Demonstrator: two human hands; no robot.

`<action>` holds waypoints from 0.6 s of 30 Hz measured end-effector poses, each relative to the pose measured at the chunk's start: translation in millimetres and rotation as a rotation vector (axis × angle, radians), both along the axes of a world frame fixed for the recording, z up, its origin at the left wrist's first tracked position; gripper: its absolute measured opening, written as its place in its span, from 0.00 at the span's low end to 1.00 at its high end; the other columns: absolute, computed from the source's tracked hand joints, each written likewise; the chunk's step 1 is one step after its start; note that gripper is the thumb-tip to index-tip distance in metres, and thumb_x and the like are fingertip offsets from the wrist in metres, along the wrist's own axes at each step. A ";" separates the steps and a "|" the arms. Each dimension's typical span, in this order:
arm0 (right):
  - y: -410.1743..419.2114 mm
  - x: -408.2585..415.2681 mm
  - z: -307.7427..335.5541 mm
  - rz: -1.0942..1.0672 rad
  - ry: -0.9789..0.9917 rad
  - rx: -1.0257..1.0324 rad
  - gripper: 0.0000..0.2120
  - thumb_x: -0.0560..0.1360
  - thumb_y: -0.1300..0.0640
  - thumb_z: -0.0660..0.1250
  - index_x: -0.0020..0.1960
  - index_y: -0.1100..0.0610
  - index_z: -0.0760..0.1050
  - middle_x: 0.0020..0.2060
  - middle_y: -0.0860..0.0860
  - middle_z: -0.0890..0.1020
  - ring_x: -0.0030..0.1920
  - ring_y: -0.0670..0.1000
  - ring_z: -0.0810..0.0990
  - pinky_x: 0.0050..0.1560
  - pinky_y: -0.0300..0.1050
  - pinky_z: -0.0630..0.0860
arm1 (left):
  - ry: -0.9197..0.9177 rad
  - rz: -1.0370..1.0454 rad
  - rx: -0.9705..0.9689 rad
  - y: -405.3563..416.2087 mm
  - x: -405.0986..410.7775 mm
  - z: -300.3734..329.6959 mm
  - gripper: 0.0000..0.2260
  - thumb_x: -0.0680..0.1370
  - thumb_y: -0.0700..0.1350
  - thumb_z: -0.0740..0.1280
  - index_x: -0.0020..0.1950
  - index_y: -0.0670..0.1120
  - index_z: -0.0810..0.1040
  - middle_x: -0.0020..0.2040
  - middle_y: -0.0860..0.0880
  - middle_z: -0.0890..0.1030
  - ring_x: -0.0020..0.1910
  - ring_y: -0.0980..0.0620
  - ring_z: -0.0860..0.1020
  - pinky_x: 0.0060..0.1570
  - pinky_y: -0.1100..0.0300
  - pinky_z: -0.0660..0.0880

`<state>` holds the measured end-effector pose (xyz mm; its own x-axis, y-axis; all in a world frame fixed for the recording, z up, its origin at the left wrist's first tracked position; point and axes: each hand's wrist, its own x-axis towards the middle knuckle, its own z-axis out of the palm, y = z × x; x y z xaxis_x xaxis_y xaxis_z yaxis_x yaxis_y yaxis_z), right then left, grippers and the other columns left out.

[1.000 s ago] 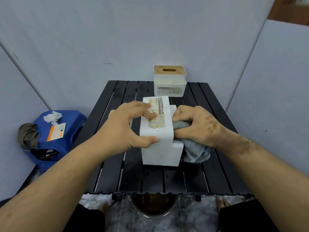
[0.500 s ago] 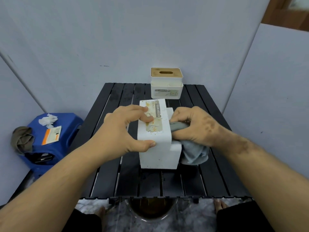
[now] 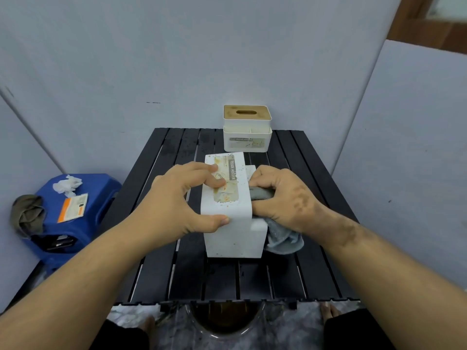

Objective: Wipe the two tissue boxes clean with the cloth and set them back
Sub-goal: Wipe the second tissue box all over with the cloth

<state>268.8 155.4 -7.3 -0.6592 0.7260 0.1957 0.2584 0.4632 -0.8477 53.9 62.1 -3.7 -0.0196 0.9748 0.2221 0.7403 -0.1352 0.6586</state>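
Tissue box (image 3: 232,231), white and speckled, lies on its side at the middle of the black slatted tabletop (image 3: 156,274). Our left hand (image 3: 177,205) grips it, thumb on the near edge, fingers curled over the label. Our right hand (image 3: 283,198) clutches the grey cloth (image 3: 283,238) against its right side. A second tissue box (image 3: 247,130) stands at the far edge.

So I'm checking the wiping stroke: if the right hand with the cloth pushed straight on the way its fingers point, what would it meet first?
The right hand meets the near tissue box at once; the cloth seems already pressed against its side.
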 end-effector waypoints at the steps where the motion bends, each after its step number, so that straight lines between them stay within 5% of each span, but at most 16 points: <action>1: 2.7 4.1 2.8 0.022 -0.026 0.006 0.13 0.65 0.62 0.80 0.42 0.45 0.84 0.41 0.39 0.79 0.44 0.39 0.80 0.48 0.34 0.75 | 0.006 -0.001 -0.002 -0.5 -0.6 -0.1 0.28 0.55 0.69 0.73 0.55 0.66 0.80 0.66 0.74 0.71 0.69 0.66 0.66 0.73 0.42 0.63; 6: 23.4 31.9 17.1 0.081 -0.169 0.053 0.11 0.66 0.56 0.80 0.48 0.50 0.86 0.43 0.47 0.80 0.45 0.47 0.81 0.54 0.45 0.78 | 0.013 -0.004 -0.011 -1.6 -3.2 -0.7 0.32 0.56 0.71 0.73 0.60 0.71 0.75 0.67 0.76 0.69 0.71 0.63 0.66 0.73 0.43 0.63; 13: -4.4 -1.0 -2.9 -0.007 -0.001 0.100 0.11 0.65 0.66 0.78 0.39 0.52 0.82 0.41 0.46 0.77 0.41 0.41 0.78 0.46 0.34 0.76 | 0.012 -0.016 -0.003 0.8 -2.5 0.3 0.32 0.56 0.69 0.73 0.59 0.70 0.75 0.66 0.77 0.68 0.69 0.69 0.64 0.73 0.42 0.64; 18: 13.5 17.6 12.1 0.032 -0.138 0.117 0.09 0.65 0.59 0.80 0.44 0.52 0.85 0.41 0.46 0.80 0.43 0.44 0.81 0.51 0.42 0.78 | 0.026 -0.020 -0.005 -0.1 -2.6 1.0 0.31 0.56 0.70 0.73 0.59 0.70 0.75 0.66 0.76 0.69 0.70 0.64 0.66 0.73 0.44 0.63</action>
